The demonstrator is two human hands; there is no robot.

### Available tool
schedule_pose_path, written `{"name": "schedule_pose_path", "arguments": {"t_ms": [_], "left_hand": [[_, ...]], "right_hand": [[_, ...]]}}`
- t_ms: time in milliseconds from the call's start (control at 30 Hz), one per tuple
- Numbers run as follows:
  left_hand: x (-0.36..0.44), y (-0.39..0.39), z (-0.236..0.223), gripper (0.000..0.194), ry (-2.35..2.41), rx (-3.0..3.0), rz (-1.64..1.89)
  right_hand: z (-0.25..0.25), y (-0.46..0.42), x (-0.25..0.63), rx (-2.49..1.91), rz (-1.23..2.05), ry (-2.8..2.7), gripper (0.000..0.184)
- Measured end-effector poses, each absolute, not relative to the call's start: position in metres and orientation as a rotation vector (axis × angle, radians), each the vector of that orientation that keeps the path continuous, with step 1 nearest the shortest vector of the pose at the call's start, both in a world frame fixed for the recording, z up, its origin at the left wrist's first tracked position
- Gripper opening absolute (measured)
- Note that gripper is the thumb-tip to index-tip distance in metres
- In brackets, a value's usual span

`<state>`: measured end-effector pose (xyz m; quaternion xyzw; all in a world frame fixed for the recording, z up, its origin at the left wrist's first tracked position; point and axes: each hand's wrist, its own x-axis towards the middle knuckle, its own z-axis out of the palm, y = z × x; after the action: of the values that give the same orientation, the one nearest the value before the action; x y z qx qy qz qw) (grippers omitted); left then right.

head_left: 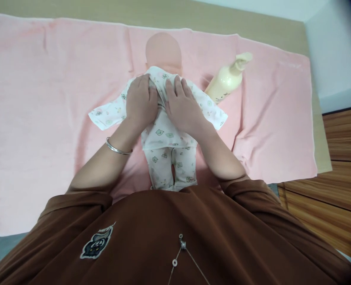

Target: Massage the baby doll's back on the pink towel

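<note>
A baby doll lies face down on a pink towel, its bald head pointing away from me. It wears a white printed shirt with long sleeves spread to both sides, and matching trousers. My left hand lies flat on the left of the doll's upper back, fingers stretched toward the collar. Across from it, my right hand rests flat on the right of the back with its fingers a little spread. Between the two hands the shirt cloth is creased. Neither hand grips anything visible.
A cream pump bottle lies tilted on the towel by the doll's right-side sleeve. The pink towel covers most of the wooden tabletop. Wood-grain panels stand at the right, below a white wall.
</note>
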<state>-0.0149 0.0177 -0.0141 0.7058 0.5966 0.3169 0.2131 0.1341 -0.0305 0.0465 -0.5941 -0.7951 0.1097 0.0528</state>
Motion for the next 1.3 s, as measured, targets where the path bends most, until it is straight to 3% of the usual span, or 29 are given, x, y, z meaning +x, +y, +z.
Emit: {"name": "schedule_pose_path", "arguments": {"t_ms": [167, 433, 567, 733, 933, 1133, 1300], "left_hand": [[-0.005, 0.0, -0.007, 0.079, 1.686, 1.938, 0.858], [-0.003, -0.006, 0.002, 0.062, 1.609, 2.129, 0.741], [-0.01, 0.014, -0.009, 0.039, 1.639, 2.037, 0.839], [-0.009, 0.017, -0.019, 0.05, 1.69, 1.983, 0.893], [-0.008, 0.012, -0.02, 0.036, 1.707, 2.049, 0.911], [-0.005, 0.01, -0.02, 0.028, 1.78, 1.998, 0.944], [-0.006, 0.009, -0.022, 0.025, 1.755, 1.975, 0.99]], "right_hand": [[0.034, -0.012, 0.142, -1.822, 0.309, -2.294, 0.057], [0.03, -0.006, 0.139, -1.878, 0.201, -2.244, 0.052], [0.035, -0.023, 0.124, -1.91, 0.22, -2.289, 0.056], [0.028, -0.017, 0.125, -1.921, 0.192, -2.242, 0.058], [0.011, 0.007, 0.138, -1.906, 0.132, -2.059, 0.039], [0.001, 0.011, 0.138, -1.95, 0.056, -2.024, 0.036], [0.003, 0.006, 0.153, -1.822, 0.101, -2.209, 0.044]]}}
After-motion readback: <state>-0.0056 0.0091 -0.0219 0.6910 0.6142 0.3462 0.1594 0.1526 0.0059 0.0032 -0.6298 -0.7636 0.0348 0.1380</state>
